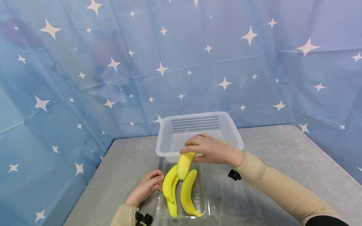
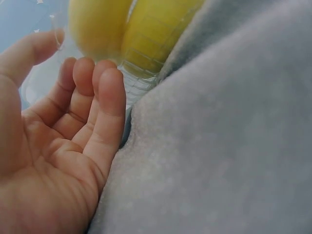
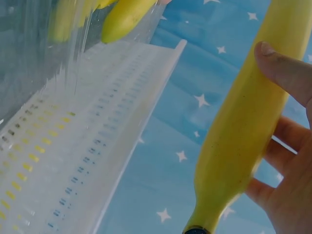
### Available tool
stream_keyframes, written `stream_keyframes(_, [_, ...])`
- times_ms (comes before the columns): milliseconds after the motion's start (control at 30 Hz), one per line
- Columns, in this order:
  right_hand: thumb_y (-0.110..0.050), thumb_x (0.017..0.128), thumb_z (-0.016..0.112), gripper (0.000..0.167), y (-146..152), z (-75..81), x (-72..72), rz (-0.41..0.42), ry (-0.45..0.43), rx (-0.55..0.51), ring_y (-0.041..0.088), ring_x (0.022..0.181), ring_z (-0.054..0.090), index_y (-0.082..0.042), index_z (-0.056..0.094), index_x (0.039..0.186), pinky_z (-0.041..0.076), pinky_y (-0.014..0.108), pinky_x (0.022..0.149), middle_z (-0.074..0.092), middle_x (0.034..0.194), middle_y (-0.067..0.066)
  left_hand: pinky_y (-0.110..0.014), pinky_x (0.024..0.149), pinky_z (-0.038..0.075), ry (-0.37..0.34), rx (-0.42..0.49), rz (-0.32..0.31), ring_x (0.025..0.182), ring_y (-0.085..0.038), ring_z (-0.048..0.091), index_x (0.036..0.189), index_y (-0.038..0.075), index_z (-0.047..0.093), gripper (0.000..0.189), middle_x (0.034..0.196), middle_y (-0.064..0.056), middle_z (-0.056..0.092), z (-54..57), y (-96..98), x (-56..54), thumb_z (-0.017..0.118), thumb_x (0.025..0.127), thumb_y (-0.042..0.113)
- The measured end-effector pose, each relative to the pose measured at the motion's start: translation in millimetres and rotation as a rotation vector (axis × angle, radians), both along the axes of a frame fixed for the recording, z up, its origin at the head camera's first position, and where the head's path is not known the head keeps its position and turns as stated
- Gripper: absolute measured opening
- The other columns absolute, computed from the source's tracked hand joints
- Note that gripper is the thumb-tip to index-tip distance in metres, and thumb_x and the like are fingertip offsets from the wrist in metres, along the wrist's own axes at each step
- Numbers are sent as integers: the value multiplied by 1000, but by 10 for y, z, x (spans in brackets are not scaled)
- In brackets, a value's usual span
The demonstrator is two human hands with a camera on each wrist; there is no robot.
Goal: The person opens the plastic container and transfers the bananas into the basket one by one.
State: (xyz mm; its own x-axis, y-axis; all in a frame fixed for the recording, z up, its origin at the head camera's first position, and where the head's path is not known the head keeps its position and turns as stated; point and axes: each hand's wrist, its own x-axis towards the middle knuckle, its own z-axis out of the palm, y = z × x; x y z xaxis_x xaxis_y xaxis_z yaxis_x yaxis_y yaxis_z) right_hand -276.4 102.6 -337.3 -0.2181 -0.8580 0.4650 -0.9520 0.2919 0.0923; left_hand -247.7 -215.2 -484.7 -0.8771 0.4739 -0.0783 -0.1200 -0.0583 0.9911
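My right hand (image 1: 210, 149) grips a yellow banana (image 1: 185, 163) above the front rim of the white basket. In the right wrist view, the thumb lies on one side of the banana (image 3: 243, 131) and fingers on the other; its dark tip shows at the bottom. A clear plastic container (image 1: 207, 207) stands in front of the basket, with several bananas (image 1: 189, 193) in it. Beside its left wall, my left hand (image 1: 148, 185) has loosely bent fingers. The left wrist view shows these fingertips (image 2: 111, 90) at the wall and the thumb by the rim.
The white slotted basket (image 1: 236, 138) stands at the back of the grey table (image 1: 282, 157). Yellow shows inside it, partly hidden by my right arm. A clear flap (image 1: 234, 194) spreads to the container's right. A blue star-patterned curtain (image 1: 183, 84) hangs behind.
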Motion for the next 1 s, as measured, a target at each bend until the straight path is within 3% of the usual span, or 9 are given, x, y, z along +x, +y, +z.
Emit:
stream_keyframes(533, [-17, 76, 84, 53, 72, 58, -78, -52, -13, 15, 22, 108, 58, -24, 62, 125, 48, 41, 89, 63, 116, 1, -24, 64, 52, 11, -2, -3, 69, -10, 56, 93, 8, 55, 4, 87, -2, 55, -22, 0, 16, 57, 96, 6])
stream_keyframes(1000, [-18, 78, 83, 52, 163, 107, -169, -102, -46, 40, 24, 109, 57, -23, 61, 125, 47, 43, 89, 62, 117, 3, -24, 64, 52, 0, 6, -9, 68, -10, 56, 94, 8, 56, 4, 84, -2, 56, 6, 6, 5, 55, 98, 9])
